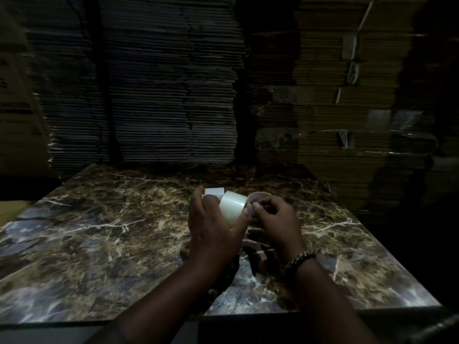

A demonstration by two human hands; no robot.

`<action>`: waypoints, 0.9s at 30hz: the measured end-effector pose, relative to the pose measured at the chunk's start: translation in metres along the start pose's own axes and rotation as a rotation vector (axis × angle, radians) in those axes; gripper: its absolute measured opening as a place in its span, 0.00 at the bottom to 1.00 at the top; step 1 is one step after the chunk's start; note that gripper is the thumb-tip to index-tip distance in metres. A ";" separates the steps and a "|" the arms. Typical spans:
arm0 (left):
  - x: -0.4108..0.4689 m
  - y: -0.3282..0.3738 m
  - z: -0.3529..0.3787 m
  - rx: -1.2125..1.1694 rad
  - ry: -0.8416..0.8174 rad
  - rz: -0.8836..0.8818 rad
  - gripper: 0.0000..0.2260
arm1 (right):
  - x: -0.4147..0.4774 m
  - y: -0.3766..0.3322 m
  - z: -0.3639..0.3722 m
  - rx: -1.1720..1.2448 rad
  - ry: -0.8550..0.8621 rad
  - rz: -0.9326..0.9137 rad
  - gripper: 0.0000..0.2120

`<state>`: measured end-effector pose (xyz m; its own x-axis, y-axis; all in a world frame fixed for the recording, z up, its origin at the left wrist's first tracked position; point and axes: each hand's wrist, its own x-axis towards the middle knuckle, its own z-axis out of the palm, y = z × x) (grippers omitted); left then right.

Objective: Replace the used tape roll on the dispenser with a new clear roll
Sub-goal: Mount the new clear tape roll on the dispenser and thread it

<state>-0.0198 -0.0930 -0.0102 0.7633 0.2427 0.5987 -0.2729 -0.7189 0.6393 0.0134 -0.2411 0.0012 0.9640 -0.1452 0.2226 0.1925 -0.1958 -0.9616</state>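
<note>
- A person works above a dark marble-patterned tabletop (104,234) in dim light, both hands raised in front of stacked flat cardboard sheets (154,90).
- The left hand (211,227) is wrapped around a pale, translucent clear tape roll (233,206), fingers over the far side and thumb along the near side, holding it just off the table.
- The roll is tilted with one open face toward the right hand, which seems meant to give that hand access to the edge or the core.
- The right hand (273,217), a beaded bracelet (299,259) at its wrist, is nearly closed, thumb and forefinger pinched together at the roll's right rim.
- What the pinch holds cannot be told for sure: a thin clear round shape (258,196) shows just beyond the fingers, possibly a film or a loose end of tape.
- A small white blocky object (214,191) peeks out past the left hand's fingers, with a scrap of green (190,198) beside it; this may be the dispenser, but the hand hides most of it.
- Judged from this, the new roll is being readied, perhaps its end picked free, and it is not yet mounted.
- The grip looks firm enough; the risk lies in the tape end sticking back or tearing unevenly in such poor light.
</note>
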 end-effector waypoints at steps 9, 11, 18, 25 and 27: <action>0.007 0.013 0.007 0.098 0.057 -0.018 0.30 | -0.019 -0.025 0.010 0.529 -0.223 0.400 0.18; 0.007 0.018 0.008 0.104 0.039 -0.010 0.31 | -0.019 -0.026 0.011 0.565 -0.236 0.453 0.24; 0.010 0.018 -0.005 0.072 -0.130 0.043 0.31 | -0.005 -0.032 0.005 0.536 -0.231 0.400 0.19; 0.039 -0.012 -0.035 -0.334 -0.090 -0.205 0.24 | 0.006 -0.048 0.013 0.493 -0.166 0.432 0.16; 0.049 -0.024 -0.039 -0.496 -0.159 -0.346 0.19 | 0.008 -0.054 0.015 0.480 -0.174 0.444 0.16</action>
<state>0.0016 -0.0383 0.0224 0.9237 0.2798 0.2618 -0.2041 -0.2191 0.9541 0.0134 -0.2170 0.0526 0.9781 0.0542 -0.2009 -0.2078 0.3050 -0.9294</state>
